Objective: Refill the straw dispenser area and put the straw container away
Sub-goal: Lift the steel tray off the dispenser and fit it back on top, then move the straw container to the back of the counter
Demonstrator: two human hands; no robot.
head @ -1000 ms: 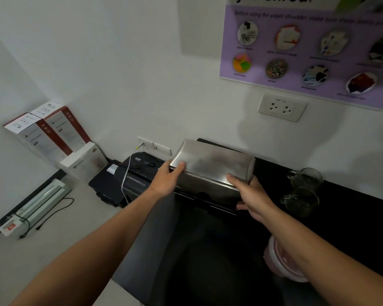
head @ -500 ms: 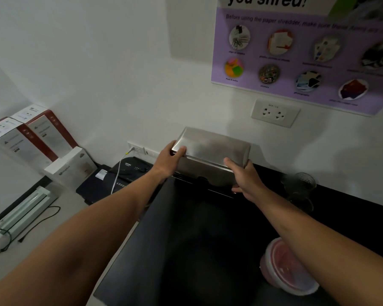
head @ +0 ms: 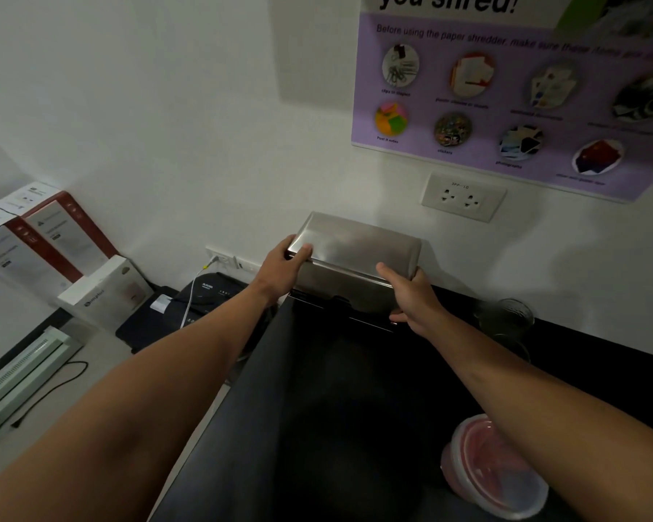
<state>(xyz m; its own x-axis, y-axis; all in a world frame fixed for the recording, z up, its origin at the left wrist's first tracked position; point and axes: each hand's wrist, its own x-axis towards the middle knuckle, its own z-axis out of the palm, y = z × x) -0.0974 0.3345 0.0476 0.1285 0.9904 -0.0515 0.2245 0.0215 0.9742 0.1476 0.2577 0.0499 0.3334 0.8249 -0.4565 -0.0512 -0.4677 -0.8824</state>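
A stainless-steel straw container with a domed lid stands at the back of the black counter, close against the white wall. My left hand grips its left end, thumb on the lid. My right hand holds its right front corner, fingers wrapped under the lid edge. No straws are visible; the inside of the container is hidden.
A round plastic tub with pink contents sits on the counter under my right forearm. Glass mugs stand right of the container. A paper shredder, paper boxes and a laminator lie to the left, lower down. A wall socket is above.
Both hands have carried the steel container away from me and set it back against the wall. My view has shifted down and forward.
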